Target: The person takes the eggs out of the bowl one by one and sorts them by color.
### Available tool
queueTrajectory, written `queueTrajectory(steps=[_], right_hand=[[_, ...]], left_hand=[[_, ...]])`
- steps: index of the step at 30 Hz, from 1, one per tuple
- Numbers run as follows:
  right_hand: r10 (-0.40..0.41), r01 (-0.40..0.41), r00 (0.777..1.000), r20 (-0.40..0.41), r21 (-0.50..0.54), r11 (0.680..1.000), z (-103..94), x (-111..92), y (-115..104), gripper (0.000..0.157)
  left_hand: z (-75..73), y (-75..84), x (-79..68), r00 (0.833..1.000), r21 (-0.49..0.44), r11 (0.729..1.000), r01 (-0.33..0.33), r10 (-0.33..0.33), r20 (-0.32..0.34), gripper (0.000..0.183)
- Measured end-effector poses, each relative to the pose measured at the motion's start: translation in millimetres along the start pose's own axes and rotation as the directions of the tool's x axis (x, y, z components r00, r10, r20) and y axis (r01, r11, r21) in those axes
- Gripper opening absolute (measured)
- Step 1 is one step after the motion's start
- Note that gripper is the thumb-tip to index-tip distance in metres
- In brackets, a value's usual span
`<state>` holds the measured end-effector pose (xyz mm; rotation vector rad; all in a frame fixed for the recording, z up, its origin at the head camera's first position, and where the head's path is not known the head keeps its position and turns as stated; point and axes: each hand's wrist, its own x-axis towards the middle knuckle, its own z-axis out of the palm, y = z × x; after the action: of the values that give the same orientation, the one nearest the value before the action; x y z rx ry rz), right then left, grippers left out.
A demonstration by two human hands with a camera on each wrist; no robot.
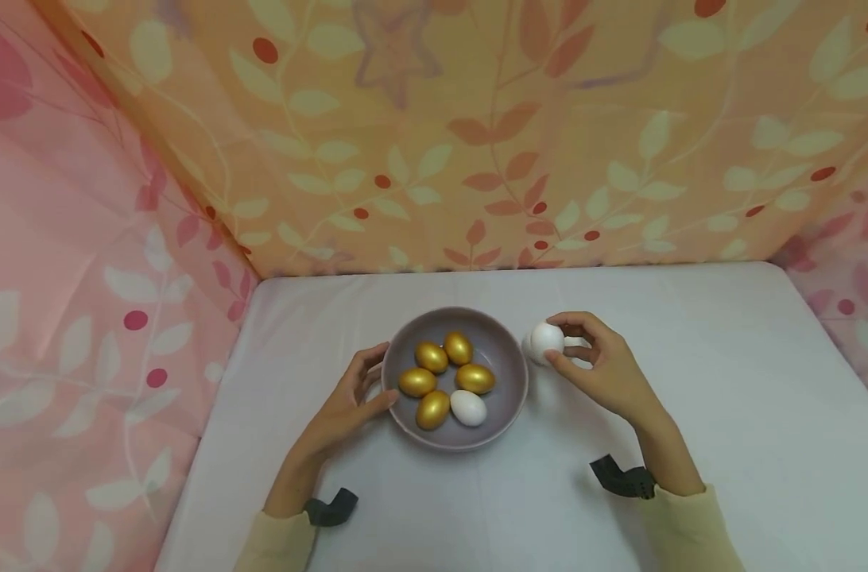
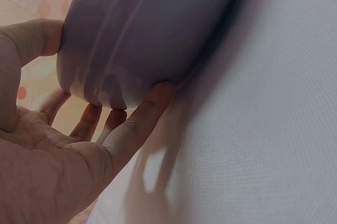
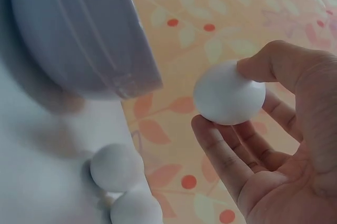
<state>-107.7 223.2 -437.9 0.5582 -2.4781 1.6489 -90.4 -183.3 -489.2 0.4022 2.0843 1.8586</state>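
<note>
Dim, diffuse light; golden eggs glint; the bowl casts shadow.

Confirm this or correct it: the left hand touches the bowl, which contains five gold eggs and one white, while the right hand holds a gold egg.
Wrong on one point: the egg in the right hand is white, not gold, as the right wrist view shows. The rest stands.

In both wrist views, the top edge crops the purple-grey bowl, whose wall hides its contents; from the head, the held white egg partly covers the tabletop eggs.
</note>
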Motion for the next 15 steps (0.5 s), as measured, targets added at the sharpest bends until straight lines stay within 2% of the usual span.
queueTrajectory(steps=[6, 15], right_hand=[[0.039, -0.039, 0.998, -0.055, 0.002, 0.999, -15.4, -1, 1, 0.048], [0.053, -0.056, 0.988, -0.144, -0.016, 0.998, -33.3, -6, 6, 0.043]], left_hand=[[2.7, -1.5, 3.6, 1.0, -0.008, 1.0, -0.028, 0.028, 0.015, 0.072], [-0.7, 1.1, -2.5, 1.0, 0.003, 1.0, -0.01, 0.01, 0.013, 0.072]])
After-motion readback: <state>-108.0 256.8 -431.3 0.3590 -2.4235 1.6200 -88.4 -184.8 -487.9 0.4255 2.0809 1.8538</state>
